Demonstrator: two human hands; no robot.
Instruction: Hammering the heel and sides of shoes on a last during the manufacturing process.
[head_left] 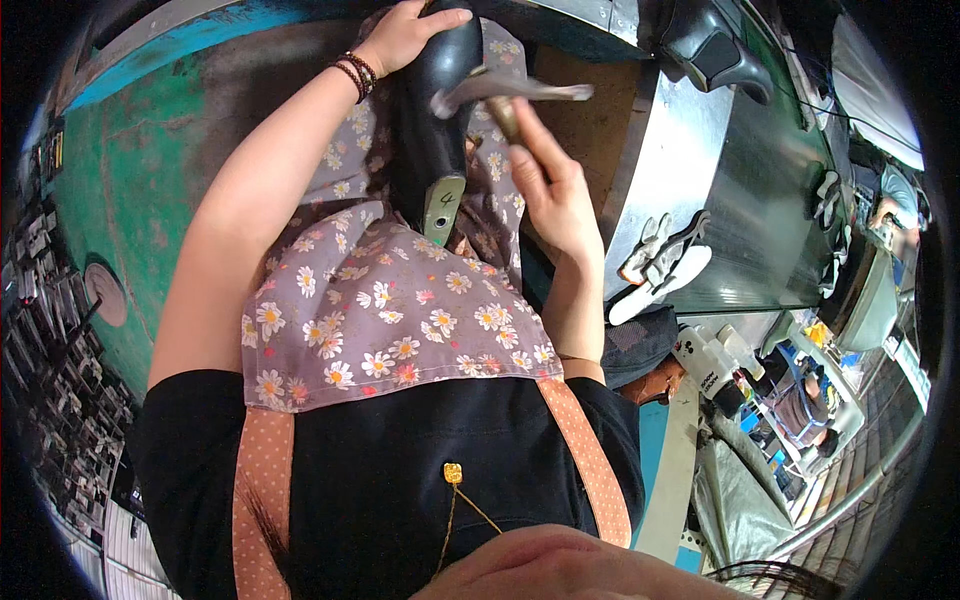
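A black boot (436, 120) on a shoe last lies lengthwise on my lap, over a purple daisy-print apron (400, 320). The greenish end of the last (441, 212), with a round hole in it, points toward me. My left hand (398, 38) grips the boot's far part, thumb laid across the top. Closed around a short handle, my right hand (555, 190) holds a hammer (520, 92). The hammer's metal head is blurred by motion and hangs over the right side of the boot; whether it touches is unclear.
Right of me stands a metal-edged bench (680, 130) carrying white-soled sandals (665, 265). Another black boot (712, 55) sits at its far end. Dark stacked items (45, 330) line the left side. Other people work at the far right, one being a person (805, 405) seen small.
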